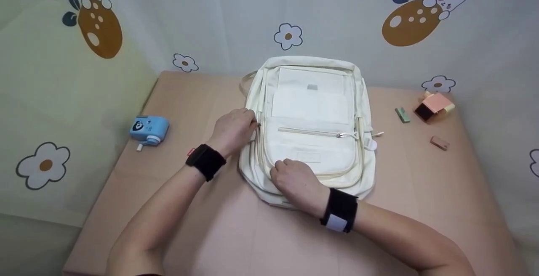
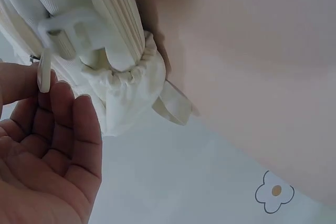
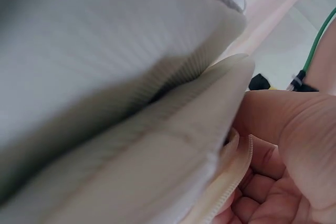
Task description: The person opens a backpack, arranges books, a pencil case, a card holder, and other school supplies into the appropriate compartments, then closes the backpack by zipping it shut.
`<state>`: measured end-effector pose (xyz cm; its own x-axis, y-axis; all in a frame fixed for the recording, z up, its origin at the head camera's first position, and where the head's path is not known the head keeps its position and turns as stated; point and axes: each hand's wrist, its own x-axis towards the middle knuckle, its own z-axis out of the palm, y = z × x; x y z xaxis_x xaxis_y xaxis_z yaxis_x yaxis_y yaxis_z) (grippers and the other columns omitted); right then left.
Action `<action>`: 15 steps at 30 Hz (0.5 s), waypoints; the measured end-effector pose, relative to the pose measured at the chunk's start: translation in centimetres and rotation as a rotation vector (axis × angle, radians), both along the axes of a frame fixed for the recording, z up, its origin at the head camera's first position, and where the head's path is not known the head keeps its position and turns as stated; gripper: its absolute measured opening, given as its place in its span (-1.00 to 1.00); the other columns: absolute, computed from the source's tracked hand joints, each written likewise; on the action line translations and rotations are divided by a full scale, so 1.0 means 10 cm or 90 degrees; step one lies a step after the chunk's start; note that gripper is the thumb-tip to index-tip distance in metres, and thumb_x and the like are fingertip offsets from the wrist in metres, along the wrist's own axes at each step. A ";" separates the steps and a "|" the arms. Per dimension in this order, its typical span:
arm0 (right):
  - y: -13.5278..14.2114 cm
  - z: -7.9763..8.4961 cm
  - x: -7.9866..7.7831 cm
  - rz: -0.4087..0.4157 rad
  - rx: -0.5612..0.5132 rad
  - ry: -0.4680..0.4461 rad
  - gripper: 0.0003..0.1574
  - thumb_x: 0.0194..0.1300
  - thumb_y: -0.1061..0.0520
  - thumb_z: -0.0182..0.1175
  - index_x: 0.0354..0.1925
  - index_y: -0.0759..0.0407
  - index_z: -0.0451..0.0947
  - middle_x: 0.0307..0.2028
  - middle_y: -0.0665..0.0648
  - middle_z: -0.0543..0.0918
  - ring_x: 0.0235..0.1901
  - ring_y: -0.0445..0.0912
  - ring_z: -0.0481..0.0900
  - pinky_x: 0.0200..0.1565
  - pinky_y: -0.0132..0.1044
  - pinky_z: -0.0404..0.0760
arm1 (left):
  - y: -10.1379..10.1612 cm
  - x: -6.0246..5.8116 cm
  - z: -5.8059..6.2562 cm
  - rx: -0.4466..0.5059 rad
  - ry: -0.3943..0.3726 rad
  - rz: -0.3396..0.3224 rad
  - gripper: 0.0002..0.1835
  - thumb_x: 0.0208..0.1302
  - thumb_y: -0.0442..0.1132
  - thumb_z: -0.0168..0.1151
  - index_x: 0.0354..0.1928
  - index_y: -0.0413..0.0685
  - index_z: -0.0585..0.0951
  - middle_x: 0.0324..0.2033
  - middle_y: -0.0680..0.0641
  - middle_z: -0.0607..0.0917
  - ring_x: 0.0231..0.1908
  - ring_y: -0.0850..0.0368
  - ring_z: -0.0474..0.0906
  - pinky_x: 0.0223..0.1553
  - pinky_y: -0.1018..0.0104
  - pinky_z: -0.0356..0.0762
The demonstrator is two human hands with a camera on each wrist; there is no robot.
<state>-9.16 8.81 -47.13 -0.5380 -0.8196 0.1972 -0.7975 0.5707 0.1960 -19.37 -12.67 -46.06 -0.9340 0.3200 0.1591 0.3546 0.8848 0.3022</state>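
Note:
A cream backpack (image 1: 311, 103) lies on the table, its front compartment facing up and its short pocket zipper running across the middle. At the backpack's left side is my left hand (image 1: 235, 131); in the left wrist view its thumb and finger pinch a pale zipper pull (image 2: 44, 71) beside a white buckle (image 2: 73, 30). My right hand (image 1: 301, 185) grips the lower left edge of the front compartment. In the right wrist view, a zipper edge (image 3: 231, 182) runs between the thumb and the curled fingers, next to an opening between fabric layers.
To the left stands a blue panda-printed box with a crank (image 1: 149, 129). On the right lie a small green block (image 1: 402, 115), a pink and cream object with a dark face (image 1: 433, 107) and a small brown block (image 1: 439, 143). A patterned curtain (image 1: 248, 23) borders the table's back.

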 end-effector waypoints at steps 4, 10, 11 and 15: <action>0.00 -0.01 0.01 -0.003 0.004 -0.005 -0.89 0.15 0.32 0.31 -0.31 0.20 0.59 -0.45 0.08 0.55 -0.47 -0.05 0.52 -0.50 -0.24 0.50 | 0.01 -0.14 0.01 -0.002 -0.013 0.016 -0.86 0.49 -0.19 0.19 -0.24 -0.10 0.59 -0.34 -0.06 0.62 -0.36 -0.02 0.55 -0.36 0.07 0.52; 0.01 0.00 0.02 0.004 0.009 0.011 -0.86 0.10 0.31 0.33 -0.33 0.18 0.58 -0.46 0.07 0.54 -0.47 -0.06 0.52 -0.51 -0.26 0.49 | 0.02 -0.24 -0.01 0.002 -0.013 0.039 -0.84 0.51 -0.17 0.16 -0.23 -0.10 0.60 -0.33 -0.07 0.62 -0.36 -0.03 0.55 -0.33 0.04 0.52; 0.01 0.00 0.02 0.006 0.006 0.013 -0.86 0.10 0.30 0.33 -0.33 0.18 0.58 -0.46 0.07 0.54 -0.47 -0.06 0.52 -0.51 -0.26 0.49 | 0.02 -0.25 -0.02 0.002 -0.012 0.040 -0.83 0.51 -0.17 0.16 -0.23 -0.10 0.60 -0.33 -0.06 0.63 -0.35 -0.03 0.56 -0.33 0.04 0.53; 0.06 -0.02 0.03 0.003 -0.025 0.013 -0.91 0.22 0.22 0.33 -0.36 0.16 0.57 -0.47 0.06 0.53 -0.48 -0.05 0.51 -0.52 -0.25 0.47 | 0.02 -0.22 -0.05 0.008 0.002 0.031 -0.83 0.51 -0.17 0.18 -0.22 -0.10 0.62 -0.34 -0.07 0.64 -0.35 -0.03 0.56 -0.33 0.05 0.53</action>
<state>-8.88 9.42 -47.33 -0.5292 -0.8139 0.2398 -0.7964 0.5739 0.1904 -21.59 -12.43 -46.57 -0.9478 0.2722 0.1660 0.3123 0.8972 0.3121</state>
